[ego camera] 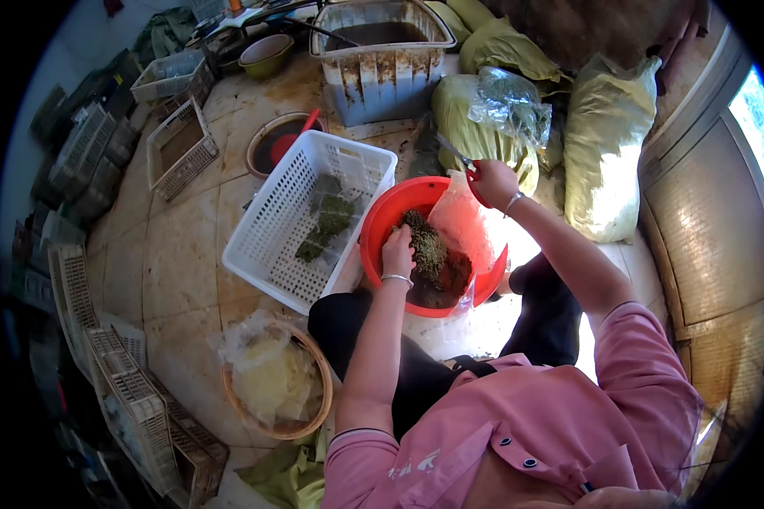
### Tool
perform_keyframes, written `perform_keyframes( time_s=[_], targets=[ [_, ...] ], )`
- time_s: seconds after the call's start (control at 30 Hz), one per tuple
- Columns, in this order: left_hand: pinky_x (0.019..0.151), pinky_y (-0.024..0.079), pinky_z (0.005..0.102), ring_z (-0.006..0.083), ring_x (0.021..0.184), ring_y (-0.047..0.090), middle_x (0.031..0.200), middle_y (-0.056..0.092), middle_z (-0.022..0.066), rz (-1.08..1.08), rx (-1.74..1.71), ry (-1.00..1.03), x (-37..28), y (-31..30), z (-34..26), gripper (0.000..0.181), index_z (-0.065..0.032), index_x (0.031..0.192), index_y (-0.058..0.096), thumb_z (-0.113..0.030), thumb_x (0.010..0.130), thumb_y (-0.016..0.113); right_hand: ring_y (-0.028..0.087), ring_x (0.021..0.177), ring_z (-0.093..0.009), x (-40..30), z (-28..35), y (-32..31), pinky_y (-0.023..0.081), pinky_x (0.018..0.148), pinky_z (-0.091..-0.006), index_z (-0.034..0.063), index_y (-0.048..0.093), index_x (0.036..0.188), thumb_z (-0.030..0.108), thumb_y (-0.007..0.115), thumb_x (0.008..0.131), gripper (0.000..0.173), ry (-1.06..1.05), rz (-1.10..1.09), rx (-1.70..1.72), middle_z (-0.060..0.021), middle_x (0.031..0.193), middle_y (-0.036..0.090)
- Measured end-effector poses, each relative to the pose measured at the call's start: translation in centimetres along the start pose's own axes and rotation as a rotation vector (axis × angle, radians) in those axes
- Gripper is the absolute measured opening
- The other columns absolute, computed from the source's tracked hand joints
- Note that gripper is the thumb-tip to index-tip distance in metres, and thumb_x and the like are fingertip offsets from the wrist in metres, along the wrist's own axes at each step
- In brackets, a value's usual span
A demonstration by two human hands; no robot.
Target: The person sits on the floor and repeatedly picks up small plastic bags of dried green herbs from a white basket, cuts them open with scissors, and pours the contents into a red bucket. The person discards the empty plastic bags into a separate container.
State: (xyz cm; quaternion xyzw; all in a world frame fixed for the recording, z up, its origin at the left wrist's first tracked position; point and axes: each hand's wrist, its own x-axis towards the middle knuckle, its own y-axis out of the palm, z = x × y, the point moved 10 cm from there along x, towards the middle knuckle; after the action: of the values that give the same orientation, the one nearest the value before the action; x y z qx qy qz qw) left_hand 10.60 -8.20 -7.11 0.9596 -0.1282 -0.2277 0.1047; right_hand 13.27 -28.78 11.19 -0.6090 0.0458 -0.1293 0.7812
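Note:
In the red plastic basin (372,237) between my knees, my left hand (400,253) has its fingers on a greenish-brown clump of dried plant material (428,247). Loose brown bits (449,289) lie below the clump. My right hand (498,183) holds red-handled scissors (453,151) above the basin's far right rim, blades pointing up and left. A clear plastic bag (461,219) drapes inside the basin's right side. Left of the basin stands a white perforated plastic crate (270,245) with several green, plastic-wrapped packs (334,216) in it.
Behind the crate is a round tub (254,149) with a red scoop (286,143). A stained bin of dark liquid (382,83) stands beyond. Stuffed sacks (605,146) line the right wall. A tan basin of plastic bags (321,404) sits near my left knee; stacked crates (127,388) stand farther left.

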Motion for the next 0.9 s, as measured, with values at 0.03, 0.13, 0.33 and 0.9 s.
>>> perform_keyframes(
  time_s=[0.03,0.13,0.33,0.9],
  targets=[
    [0.089,0.041,0.0419,0.0313,0.105,0.055,0.123,0.049,0.0214,-0.013,0.092,0.08,-0.8,-0.6,-0.9,0.064,-0.0009,0.128,0.041,-0.04,0.081,0.061,0.062,0.075,-0.034,0.0,-0.2,0.8,0.049,0.069,-0.0435,0.0083,0.065,0.084,0.034,0.055,0.08,0.028,0.051,-0.002,0.036,-0.0154,0.079,0.064],
    [0.103,0.029,0.0404,0.0371,0.125,0.035,0.139,0.03,0.024,0.107,0.585,0.751,-8.7,6.1,-8.8,0.093,-0.0023,0.137,0.026,-0.031,0.065,0.077,0.061,0.066,-0.033,-1.0,1.6,-1.4,0.047,0.063,-0.0412,0.0043,0.062,0.079,0.029,0.056,0.079,0.025,-0.042,-0.257,0.211,-0.0163,0.07,0.062],
    [0.105,0.028,0.0447,0.0444,0.128,0.027,0.139,0.022,0.0303,-0.501,0.53,1.085,-13.5,0.8,-14.1,0.095,0.0041,0.138,0.016,-0.026,0.068,0.074,0.052,0.066,-0.007,-6.4,16.7,-4.8,0.044,0.057,-0.025,-0.0021,0.059,0.081,0.009,0.064,0.075,0.013,-0.345,-0.079,0.896,-0.0028,0.067,0.058],
    [0.103,0.03,0.0504,0.0403,0.132,0.022,0.147,0.019,0.0145,-0.664,1.571,-0.621,-24.4,-42.4,11.7,0.078,-0.0215,0.141,0.026,-0.013,0.073,0.064,0.051,0.063,-0.005,-7.2,12.0,5.0,0.044,0.059,-0.021,-0.001,0.057,0.082,0.008,0.062,0.082,0.01,-0.222,0.211,1.008,-0.0007,0.07,0.058]
  ],
)
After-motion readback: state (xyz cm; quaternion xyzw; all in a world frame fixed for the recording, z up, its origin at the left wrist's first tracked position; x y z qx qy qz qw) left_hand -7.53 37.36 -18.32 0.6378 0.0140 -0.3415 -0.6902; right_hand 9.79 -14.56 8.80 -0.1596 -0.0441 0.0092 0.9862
